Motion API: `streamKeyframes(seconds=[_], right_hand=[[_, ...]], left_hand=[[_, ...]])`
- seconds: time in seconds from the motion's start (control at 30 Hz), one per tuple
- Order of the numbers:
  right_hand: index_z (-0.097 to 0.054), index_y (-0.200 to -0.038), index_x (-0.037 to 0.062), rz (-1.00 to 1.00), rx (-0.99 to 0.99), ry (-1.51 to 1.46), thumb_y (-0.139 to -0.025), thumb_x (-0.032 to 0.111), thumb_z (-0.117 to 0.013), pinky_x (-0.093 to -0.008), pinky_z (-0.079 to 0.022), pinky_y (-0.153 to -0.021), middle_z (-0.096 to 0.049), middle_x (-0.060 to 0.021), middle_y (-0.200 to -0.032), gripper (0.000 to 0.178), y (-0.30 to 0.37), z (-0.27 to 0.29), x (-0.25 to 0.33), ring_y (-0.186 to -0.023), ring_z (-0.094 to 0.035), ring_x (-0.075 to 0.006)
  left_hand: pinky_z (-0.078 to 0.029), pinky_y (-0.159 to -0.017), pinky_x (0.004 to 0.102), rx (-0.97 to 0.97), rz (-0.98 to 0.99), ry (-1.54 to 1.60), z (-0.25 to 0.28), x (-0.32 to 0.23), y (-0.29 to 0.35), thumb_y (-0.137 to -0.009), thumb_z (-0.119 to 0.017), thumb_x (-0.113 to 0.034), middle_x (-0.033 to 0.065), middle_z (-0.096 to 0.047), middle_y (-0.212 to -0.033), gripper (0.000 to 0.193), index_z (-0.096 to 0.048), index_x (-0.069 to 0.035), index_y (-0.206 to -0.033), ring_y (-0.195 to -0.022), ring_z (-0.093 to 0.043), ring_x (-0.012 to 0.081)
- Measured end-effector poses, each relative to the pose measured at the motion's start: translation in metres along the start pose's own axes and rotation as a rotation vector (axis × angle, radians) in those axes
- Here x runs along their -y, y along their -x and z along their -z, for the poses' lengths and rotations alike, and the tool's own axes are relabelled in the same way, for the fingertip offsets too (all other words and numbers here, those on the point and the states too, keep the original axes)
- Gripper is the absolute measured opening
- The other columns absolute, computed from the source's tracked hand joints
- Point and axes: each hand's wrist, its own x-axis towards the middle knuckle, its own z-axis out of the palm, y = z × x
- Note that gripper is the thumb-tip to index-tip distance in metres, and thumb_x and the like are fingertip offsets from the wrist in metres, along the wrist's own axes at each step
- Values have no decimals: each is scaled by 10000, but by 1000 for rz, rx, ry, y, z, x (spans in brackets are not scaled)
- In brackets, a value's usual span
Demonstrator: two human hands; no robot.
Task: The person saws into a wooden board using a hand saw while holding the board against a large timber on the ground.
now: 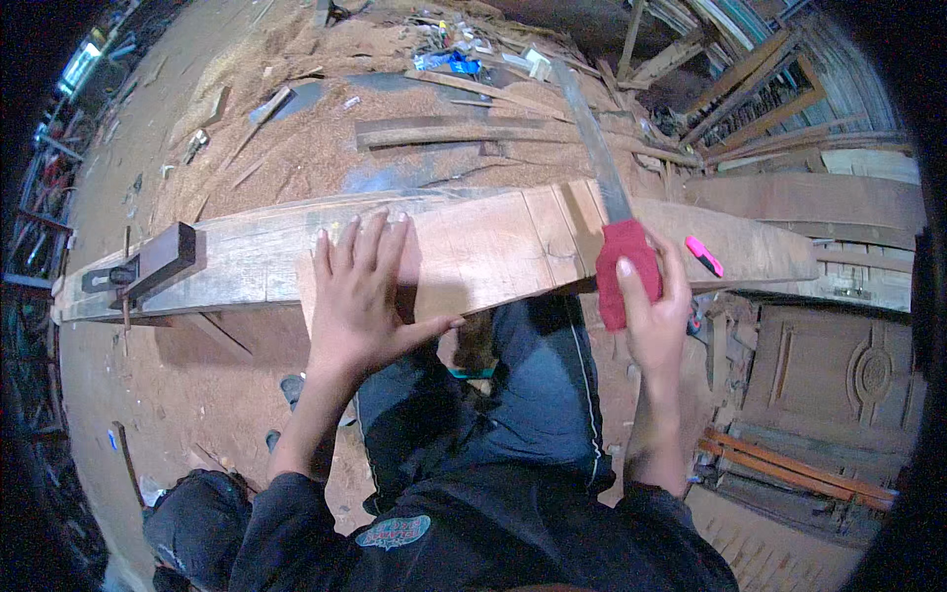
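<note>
A pale wooden board point(483, 242) lies on a long timber bench point(247, 271) in front of me. My left hand point(360, 286) presses flat on the board's left end, fingers spread. In my right hand point(653, 296) is the red handle of a handsaw point(587, 128). Its long blade points away from me, over the right part of the board. Dark lines cross the board just left of the blade. From this angle I cannot tell whether the teeth touch the wood.
On the bench's left end stands a wooden hand plane point(158, 261). A pink utility knife or marker point(704, 257) rests to the right of the saw. Sawdust and loose timber strips point(473, 133) cover the floor beyond. A carved door panel point(838, 370) is at the right.
</note>
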Motion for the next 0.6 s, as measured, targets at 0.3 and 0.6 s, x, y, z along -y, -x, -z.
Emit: streamKeyframes(seconds=[0.3, 0.6], right_hand=[[-679, -1310, -5, 192, -116, -93, -957, 127, -722, -392, -545, -993, -741, -178, -1208, 379, -78, -77, -42, -1105, -717, -256], [-661, -1342, 49, 159, -61, -108, -972, 206, -704, -411, -557, -973, -756, -194, -1192, 404, -80, -81, -33, -1115, -741, -326]], left_hand=[[-222, -1242, 660, -51, -40, -41, 1, -5, -2, -757, -708, -817, 230, -490, -1546, 1161, -470, -5, -1552, -1445, -430, 445], [-261, -1218, 626, -111, -82, 5, -3, 2, -5, -722, -776, -776, 219, -514, -1525, 1179, -475, 21, -1537, -1408, -455, 431]])
